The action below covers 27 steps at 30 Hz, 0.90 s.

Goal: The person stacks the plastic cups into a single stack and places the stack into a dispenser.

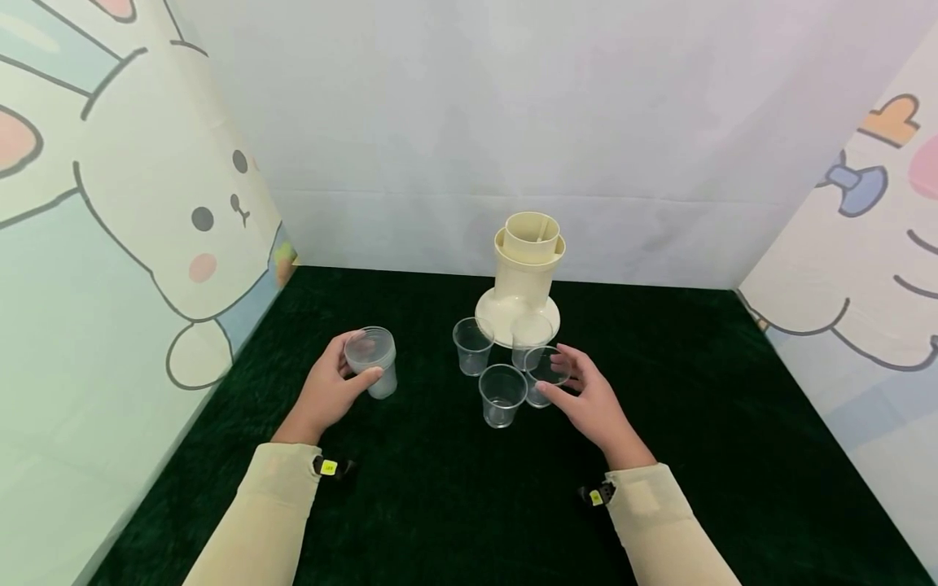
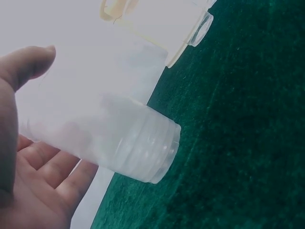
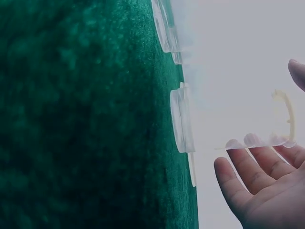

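Both hands curve around clear plastic in the head view: the left hand holds a stack of nested cups near its rims, while the right hand wraps fingers and thumb about a single clear cup, one in a close cluster with three loose cups before a cream dispenser on the green cloth. The cups look very light, thin-walled and slick, so a hard pinch would likely dent one; just below the rim seems the best hold. From the left wrist, the stack lies between thumb and fingers, its ridged base over the cloth; nested walls should make it stiffer than one cup. From the right wrist, fingers lie along the cup's side, its base down by the cloth; glare leaves the thumb's contact unclear.
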{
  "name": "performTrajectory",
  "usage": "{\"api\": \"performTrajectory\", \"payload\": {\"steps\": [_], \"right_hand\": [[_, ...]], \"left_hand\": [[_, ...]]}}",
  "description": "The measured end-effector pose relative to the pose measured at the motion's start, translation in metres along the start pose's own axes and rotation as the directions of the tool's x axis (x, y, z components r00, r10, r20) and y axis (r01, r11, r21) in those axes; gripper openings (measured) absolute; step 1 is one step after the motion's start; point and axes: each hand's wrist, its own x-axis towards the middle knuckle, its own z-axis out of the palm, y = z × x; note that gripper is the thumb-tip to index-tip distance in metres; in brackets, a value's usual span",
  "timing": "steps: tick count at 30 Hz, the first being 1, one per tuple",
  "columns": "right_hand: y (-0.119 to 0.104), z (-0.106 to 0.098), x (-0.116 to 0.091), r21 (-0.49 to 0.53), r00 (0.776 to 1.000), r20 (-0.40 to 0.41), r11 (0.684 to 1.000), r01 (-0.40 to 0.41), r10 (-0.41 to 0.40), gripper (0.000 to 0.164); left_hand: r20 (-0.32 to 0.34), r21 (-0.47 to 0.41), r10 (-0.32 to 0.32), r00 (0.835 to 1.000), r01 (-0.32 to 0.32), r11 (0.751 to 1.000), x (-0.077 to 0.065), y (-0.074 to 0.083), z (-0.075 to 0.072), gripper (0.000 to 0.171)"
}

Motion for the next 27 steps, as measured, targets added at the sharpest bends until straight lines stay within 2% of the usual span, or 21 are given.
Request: {"api": "performTrajectory", "payload": {"steps": [13,27], "right_hand": [[-0.005,-0.004,-0.001,0.041,1.000,-0.018,0.999,0.004,-0.003,0.083],[-0.022,-0.012,-0.003,0.052,0.998,-0.050,0.998,0.038,-0.035,0.080]], "left_hand": [[0.010,-0.007,0.005,1.000,-0.005,1.000,-0.001,0.001,-0.001,0.081],[0.021,-0.011,0.004,1.000,-0.004,1.000,0.001,0.000,-0.002,0.082]]}}
